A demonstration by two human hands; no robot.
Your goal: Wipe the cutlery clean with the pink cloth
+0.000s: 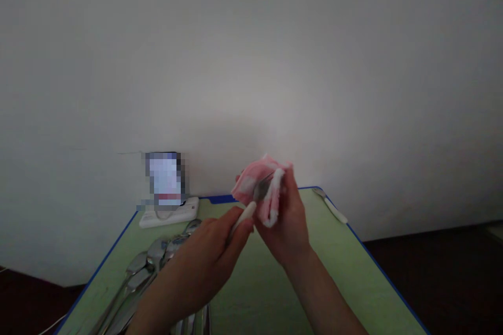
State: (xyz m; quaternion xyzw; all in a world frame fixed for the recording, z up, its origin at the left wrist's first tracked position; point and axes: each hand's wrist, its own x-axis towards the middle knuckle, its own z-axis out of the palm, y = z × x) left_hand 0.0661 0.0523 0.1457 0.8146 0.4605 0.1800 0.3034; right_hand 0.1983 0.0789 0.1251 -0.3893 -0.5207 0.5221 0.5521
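Note:
My left hand (214, 251) is closed round the white handle (247, 214) of a piece of cutlery. Its grey metal head (262, 188) lies in the fold of a pink and white cloth (255, 175), so whether it is a spoon or a fork is unclear. From the right side, my right hand (288, 230) grips that cloth around the metal head. Both hands are raised over the green table. Below my left forearm, several metal spoons (135, 277) lie in a pile, partly hidden by the arm.
A phone (165, 178), its screen blurred out, leans upright on a white base (171, 214) at the table's back left. Another white-handled utensil (334, 207) lies by the back right edge. The green tabletop (251, 293) has a blue rim, and a pale wall (251, 63) stands behind.

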